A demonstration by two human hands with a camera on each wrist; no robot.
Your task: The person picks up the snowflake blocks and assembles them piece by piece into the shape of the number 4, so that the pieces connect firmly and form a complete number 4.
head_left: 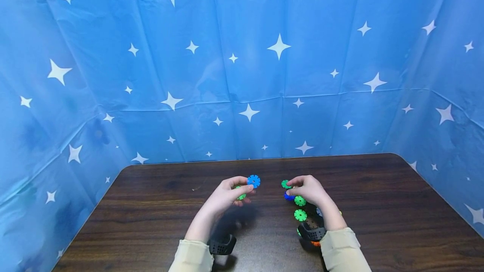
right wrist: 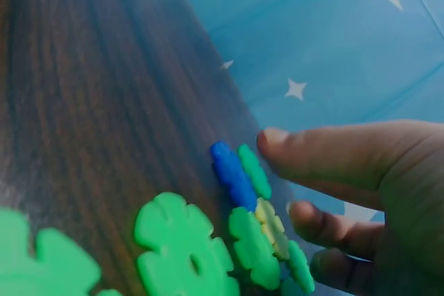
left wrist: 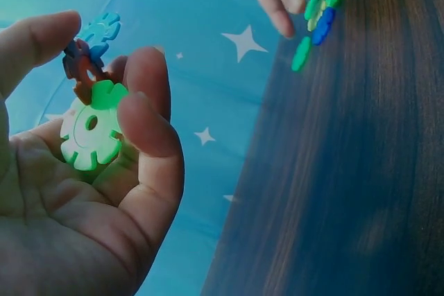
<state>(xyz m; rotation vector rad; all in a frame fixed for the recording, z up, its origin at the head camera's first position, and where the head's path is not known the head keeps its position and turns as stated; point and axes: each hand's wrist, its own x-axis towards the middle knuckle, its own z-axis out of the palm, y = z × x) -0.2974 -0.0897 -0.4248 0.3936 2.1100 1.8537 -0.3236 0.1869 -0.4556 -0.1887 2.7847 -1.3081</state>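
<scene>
My left hand (head_left: pixel 227 196) holds a small cluster of joined notched plastic discs above the table. A blue disc (head_left: pixel 253 181) is at the top by the thumb and a light green disc (left wrist: pixel 94 129) sits lower, against the curled fingers. Between them is an orange-brown disc (left wrist: pixel 82 67), partly hidden. At the right, my right hand (head_left: pixel 311 190) hovers over loose discs with thumb and fingers apart. Nearest its fingertips lie a dark blue disc (right wrist: pixel 234 177), a green disc (right wrist: pixel 254 171) and a yellow disc (right wrist: pixel 272 228). Nothing shows between these fingers.
More discs lie under and in front of the right forearm, among them a light green disc (head_left: pixel 300 215) and an orange disc (head_left: pixel 315 243), partly covered by the black wrist strap (head_left: pixel 312 232). A blue star-patterned cloth (head_left: pixel 242 74) hangs behind the dark wooden table (head_left: pixel 151 221).
</scene>
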